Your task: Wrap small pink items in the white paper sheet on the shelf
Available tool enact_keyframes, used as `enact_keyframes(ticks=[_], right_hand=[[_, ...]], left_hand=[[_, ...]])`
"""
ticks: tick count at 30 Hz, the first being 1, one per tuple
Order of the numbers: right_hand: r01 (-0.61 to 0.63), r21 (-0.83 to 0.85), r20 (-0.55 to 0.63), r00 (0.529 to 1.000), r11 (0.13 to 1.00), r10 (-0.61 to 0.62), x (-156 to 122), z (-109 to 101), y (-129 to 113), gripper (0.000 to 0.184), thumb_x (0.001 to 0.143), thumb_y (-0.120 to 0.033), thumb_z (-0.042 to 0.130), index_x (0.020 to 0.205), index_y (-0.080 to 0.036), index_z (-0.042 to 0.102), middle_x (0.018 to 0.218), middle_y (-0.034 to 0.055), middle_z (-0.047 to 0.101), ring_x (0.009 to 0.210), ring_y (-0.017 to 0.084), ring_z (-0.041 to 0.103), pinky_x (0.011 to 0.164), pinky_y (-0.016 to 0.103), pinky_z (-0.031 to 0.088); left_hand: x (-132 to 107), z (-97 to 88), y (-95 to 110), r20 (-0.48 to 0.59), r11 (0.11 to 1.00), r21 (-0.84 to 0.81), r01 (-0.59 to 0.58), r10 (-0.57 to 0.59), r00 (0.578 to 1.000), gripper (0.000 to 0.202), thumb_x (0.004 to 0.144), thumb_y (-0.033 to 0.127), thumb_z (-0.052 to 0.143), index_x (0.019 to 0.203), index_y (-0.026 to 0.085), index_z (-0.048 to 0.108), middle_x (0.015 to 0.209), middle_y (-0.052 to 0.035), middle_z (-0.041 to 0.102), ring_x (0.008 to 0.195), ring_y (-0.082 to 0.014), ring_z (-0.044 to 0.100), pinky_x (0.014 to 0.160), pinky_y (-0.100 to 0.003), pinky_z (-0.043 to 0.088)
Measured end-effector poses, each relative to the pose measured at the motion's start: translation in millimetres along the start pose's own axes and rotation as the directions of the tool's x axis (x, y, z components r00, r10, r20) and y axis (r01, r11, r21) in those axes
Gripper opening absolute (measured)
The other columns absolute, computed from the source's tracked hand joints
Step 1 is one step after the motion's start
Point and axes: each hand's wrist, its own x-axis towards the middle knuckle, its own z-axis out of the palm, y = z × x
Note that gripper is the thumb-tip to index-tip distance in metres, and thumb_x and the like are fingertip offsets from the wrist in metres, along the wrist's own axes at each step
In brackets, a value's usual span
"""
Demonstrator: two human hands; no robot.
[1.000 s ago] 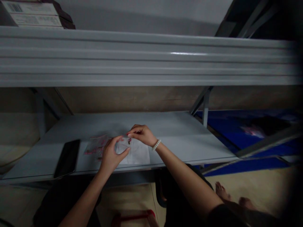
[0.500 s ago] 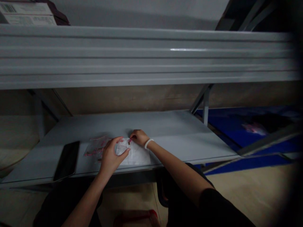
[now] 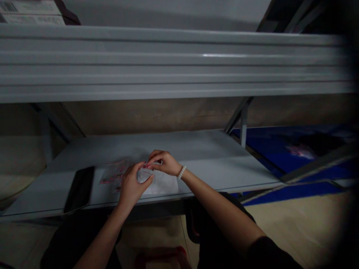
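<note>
Left hand and right hand are both pinching a white see-through plastic packet, lying on the grey metal shelf, right by a clear bag of pink bits and a black phone.

Black phone (unlit) on grey shelf

I count one shelf, one black phone, one pink-marked plastic bag, one white plastic bag, one left hand, one right hand and one beaded bracelet.
</note>
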Motion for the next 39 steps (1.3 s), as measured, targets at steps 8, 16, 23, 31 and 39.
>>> enact_keyframes(ticks=[8, 16, 23, 31, 39], right_hand=[[-0.349, -0.385, -0.154, 0.937, 0.854, 0.313, -6, 5, 48, 0.011, 0.075, -0.01, 0.068, 0.081, -0.016, 0.076, 0.078, 0.0051, 0.07, 0.068, 0.013, 0.061, 0.064, 0.022, 0.045], [-0.385, -0.477, -0.143, 0.921, 0.79, 0.363, -13, 18, 69, 0.01, 0.07, -0.008, 0.07, 0.07, -0.016, 0.075, 0.068, 0.0049, 0.07, 0.063, 0.014, 0.059, 0.063, 0.024, 0.041], [-0.362, -0.368, -0.173, 0.932, 0.856, 0.32, -6, 2, 38, 0.007, 0.076, -0.015, 0.069, 0.08, -0.014, 0.074, 0.074, 0.0042, 0.07, 0.065, 0.011, 0.059, 0.06, 0.02, 0.043], [-0.083, 0.114, -0.019, 0.996, 0.99, 0.086, -7, -3, 6, 0.022, 0.077, -0.037, 0.071, 0.085, -0.018, 0.075, 0.083, 0.0041, 0.064, 0.066, 0.01, 0.058, 0.057, 0.022, 0.045], [-0.283, -0.402, -0.054, 0.957, 0.871, 0.286, -5, 5, 59, 0.018, 0.076, -0.003, 0.064, 0.085, -0.015, 0.076, 0.078, 0.0058, 0.068, 0.068, 0.012, 0.058, 0.066, 0.023, 0.043]], left_hand=[[0, -3.0, 3, 0.015, 0.999, -0.006, 0.047, -0.047, 0.999, 0.042, 0.072, 0.031, 0.069, 0.111, 0.02, 0.056, 0.099, -0.0058, 0.069, 0.094, -0.0224, 0.063, 0.086, -0.036, 0.049], [0, -6.7, 7, 0.01, 0.999, 0.002, 0.051, -0.051, 0.999, 0.039, 0.073, 0.031, 0.069, 0.109, 0.02, 0.057, 0.1, -0.0064, 0.068, 0.095, -0.0227, 0.062, 0.086, -0.037, 0.048], [1, -6.3, 6, 0.024, 0.996, -0.025, 0.081, -0.08, 0.996, 0.039, 0.073, 0.03, 0.069, 0.108, 0.021, 0.057, 0.1, -0.0058, 0.068, 0.093, -0.0221, 0.064, 0.085, -0.037, 0.048], [-1, -1.1, 2, 0.017, 0.998, -0.014, 0.061, -0.061, 0.998, 0.039, 0.073, 0.031, 0.069, 0.108, 0.021, 0.056, 0.101, -0.007, 0.067, 0.093, -0.0225, 0.063, 0.084, -0.037, 0.049], [0, -2.6, 4, 0.019, 0.997, -0.033, 0.065, -0.064, 0.998, 0.038, 0.073, 0.029, 0.069, 0.108, 0.022, 0.057, 0.099, -0.0053, 0.068, 0.093, -0.0216, 0.063, 0.085, -0.037, 0.048]])
